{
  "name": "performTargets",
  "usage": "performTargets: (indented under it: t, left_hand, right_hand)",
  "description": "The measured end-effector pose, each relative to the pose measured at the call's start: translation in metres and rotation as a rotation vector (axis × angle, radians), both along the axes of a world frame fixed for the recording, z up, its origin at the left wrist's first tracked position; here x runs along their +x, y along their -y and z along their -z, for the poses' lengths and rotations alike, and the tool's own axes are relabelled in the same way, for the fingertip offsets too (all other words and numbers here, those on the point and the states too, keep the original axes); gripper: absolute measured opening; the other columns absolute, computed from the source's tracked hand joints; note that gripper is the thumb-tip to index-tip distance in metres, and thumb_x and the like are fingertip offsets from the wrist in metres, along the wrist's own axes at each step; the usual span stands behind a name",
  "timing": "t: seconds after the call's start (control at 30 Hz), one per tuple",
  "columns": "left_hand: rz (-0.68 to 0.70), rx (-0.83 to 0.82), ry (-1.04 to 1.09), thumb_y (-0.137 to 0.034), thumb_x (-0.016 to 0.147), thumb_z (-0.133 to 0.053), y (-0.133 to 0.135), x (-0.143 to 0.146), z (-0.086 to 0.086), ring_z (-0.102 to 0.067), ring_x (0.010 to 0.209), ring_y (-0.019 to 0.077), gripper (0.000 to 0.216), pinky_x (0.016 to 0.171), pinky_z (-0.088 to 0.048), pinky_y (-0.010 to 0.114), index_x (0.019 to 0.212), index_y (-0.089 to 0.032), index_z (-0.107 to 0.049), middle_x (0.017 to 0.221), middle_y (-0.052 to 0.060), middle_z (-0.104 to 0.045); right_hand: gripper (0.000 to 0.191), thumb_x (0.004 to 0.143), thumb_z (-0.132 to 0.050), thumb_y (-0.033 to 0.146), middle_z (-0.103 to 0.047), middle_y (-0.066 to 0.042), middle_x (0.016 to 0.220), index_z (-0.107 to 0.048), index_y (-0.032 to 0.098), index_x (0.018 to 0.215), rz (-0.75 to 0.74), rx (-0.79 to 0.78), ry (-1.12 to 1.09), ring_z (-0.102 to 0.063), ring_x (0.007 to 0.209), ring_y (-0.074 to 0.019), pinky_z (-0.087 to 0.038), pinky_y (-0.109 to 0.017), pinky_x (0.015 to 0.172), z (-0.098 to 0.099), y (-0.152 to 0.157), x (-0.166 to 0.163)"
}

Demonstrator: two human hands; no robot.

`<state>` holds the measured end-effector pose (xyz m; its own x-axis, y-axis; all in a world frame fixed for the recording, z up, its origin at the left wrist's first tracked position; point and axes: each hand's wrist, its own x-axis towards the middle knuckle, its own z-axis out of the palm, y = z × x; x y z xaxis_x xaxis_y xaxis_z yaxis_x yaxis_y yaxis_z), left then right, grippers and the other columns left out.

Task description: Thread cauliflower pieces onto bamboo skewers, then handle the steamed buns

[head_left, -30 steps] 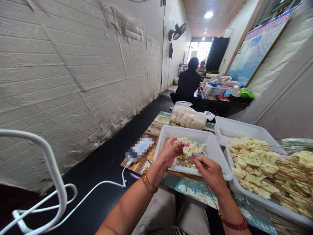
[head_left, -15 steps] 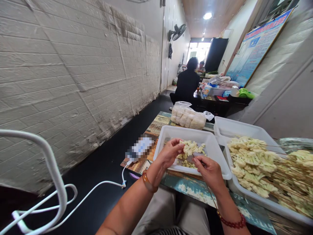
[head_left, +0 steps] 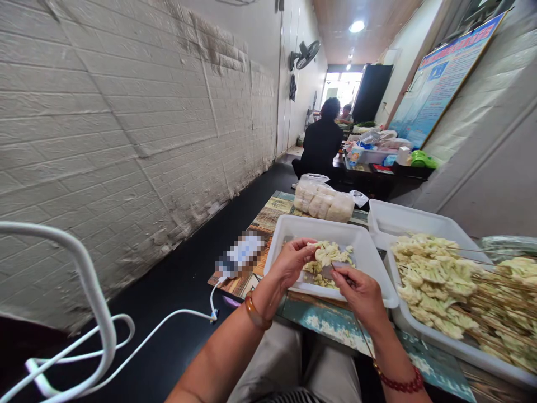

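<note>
My left hand (head_left: 296, 260) pinches a pale cauliflower floret (head_left: 329, 254) over the near white tray (head_left: 274, 240). My right hand (head_left: 358, 288) is closed around a thin wooden skewer (head_left: 363, 337), which runs back under my wrist; its upper end meets the floret. Whether the tip has gone into the floret I cannot tell. Smaller cauliflower pieces (head_left: 321, 280) lie in the tray below my hands. To the right, a second white tray (head_left: 419, 330) holds a heap of skewered cauliflower (head_left: 436, 280), the sticks pointing right.
A clear bag of pale, rounded pieces (head_left: 323, 200) sits behind the tray. A blurred phone (head_left: 243, 250) with a white cable (head_left: 168, 317) lies on the table's left. Farther back, a person in black (head_left: 322, 140) sits by a cluttered table (head_left: 361, 168). A brick-patterned wall (head_left: 146, 123) runs along the left.
Hardly anything differs. Both hands keep their grip over the tray, and the floret has turned slightly at the skewer's end.
</note>
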<state>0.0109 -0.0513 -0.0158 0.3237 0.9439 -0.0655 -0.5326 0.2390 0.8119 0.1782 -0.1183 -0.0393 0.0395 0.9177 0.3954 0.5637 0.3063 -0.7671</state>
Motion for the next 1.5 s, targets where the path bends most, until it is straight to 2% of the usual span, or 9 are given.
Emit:
performTargets:
  t: [0.17,0.3,0.47,0.73,1.0,1.33,1.5]
  left_hand:
    - [-0.013,-0.006,-0.052,-0.031,0.052,-0.087,-0.0016,-0.0004,0.0012,-0.056,0.063,0.0081,0.035,0.059,-0.040,0.021,0.074,-0.011,-0.068,0.071,0.002,-0.065]
    - [-0.034,-0.040,-0.073,-0.029,0.052,-0.086,-0.0029,-0.0022,0.0017,-0.057,0.067,0.0088,0.034,0.058,-0.038,0.021,0.073,-0.012,-0.067,0.076,0.003,-0.066]
    - [-0.040,-0.035,-0.048,-0.027,0.053,-0.085,-0.0028,-0.0020,0.0016,-0.057,0.066,0.0092,0.032,0.059,-0.038,0.021,0.073,-0.011,-0.066,0.072,0.003,-0.066]
    - [-0.037,-0.028,-0.034,-0.028,0.053,-0.086,-0.0019,-0.0004,0.0018,-0.058,0.068,0.0104,0.034,0.059,-0.037,0.021,0.074,-0.011,-0.066,0.072,0.004,-0.066]
    - [-0.019,-0.023,-0.048,-0.030,0.054,-0.085,-0.0025,-0.0014,0.0025,-0.055,0.065,0.0087,0.032,0.057,-0.035,0.021,0.073,-0.012,-0.066,0.070,0.003,-0.065]
    - [-0.085,0.091,-0.103,-0.031,0.055,-0.085,-0.0013,0.0018,0.0057,-0.048,0.059,0.0055,0.030,0.059,-0.034,0.021,0.072,-0.012,-0.070,0.070,0.001,-0.064]
    - [-0.094,0.079,-0.074,-0.032,0.056,-0.084,-0.0016,0.0018,0.0069,-0.051,0.061,0.0075,0.030,0.061,-0.036,0.022,0.072,-0.013,-0.069,0.067,0.002,-0.064]
  right_hand:
    - [0.032,0.085,-0.057,0.045,-0.071,-0.004,0.073,-0.074,0.018,0.083,0.013,-0.005,-0.007,-0.059,0.058,-0.0149,-0.047,-0.025,0.055,0.0020,-0.0005,0.0003]
    - [0.031,0.087,-0.056,0.044,-0.072,-0.005,0.080,-0.073,0.019,0.084,-0.001,0.015,0.016,-0.061,0.063,-0.0163,-0.049,-0.027,0.060,0.0030,0.0006,0.0012]
    - [0.036,0.093,-0.046,0.044,-0.063,-0.002,0.067,-0.070,0.018,0.090,-0.079,-0.046,0.008,-0.057,0.055,-0.0141,-0.046,-0.025,0.056,0.0023,0.0033,0.0056]
    - [0.037,0.093,-0.045,0.045,-0.059,-0.001,0.062,-0.066,0.018,0.080,-0.102,-0.067,0.048,-0.058,0.059,-0.0150,-0.043,-0.023,0.055,-0.0019,0.0034,0.0041]
    - [0.038,0.093,-0.045,0.046,-0.059,0.000,0.062,-0.068,0.018,0.085,-0.087,-0.076,0.056,-0.058,0.058,-0.0148,-0.042,-0.023,0.054,0.0005,0.0021,0.0027]
    - [0.036,0.094,-0.044,0.043,-0.058,0.001,0.061,-0.066,0.018,0.080,-0.065,-0.067,0.081,-0.057,0.057,-0.0139,-0.042,-0.023,0.056,-0.0004,0.0018,0.0014]
    - [0.035,0.094,-0.045,0.040,-0.057,0.002,0.059,-0.067,0.018,0.077,-0.099,-0.017,0.132,-0.057,0.058,-0.0135,-0.041,-0.023,0.060,-0.0024,0.0033,0.0010]
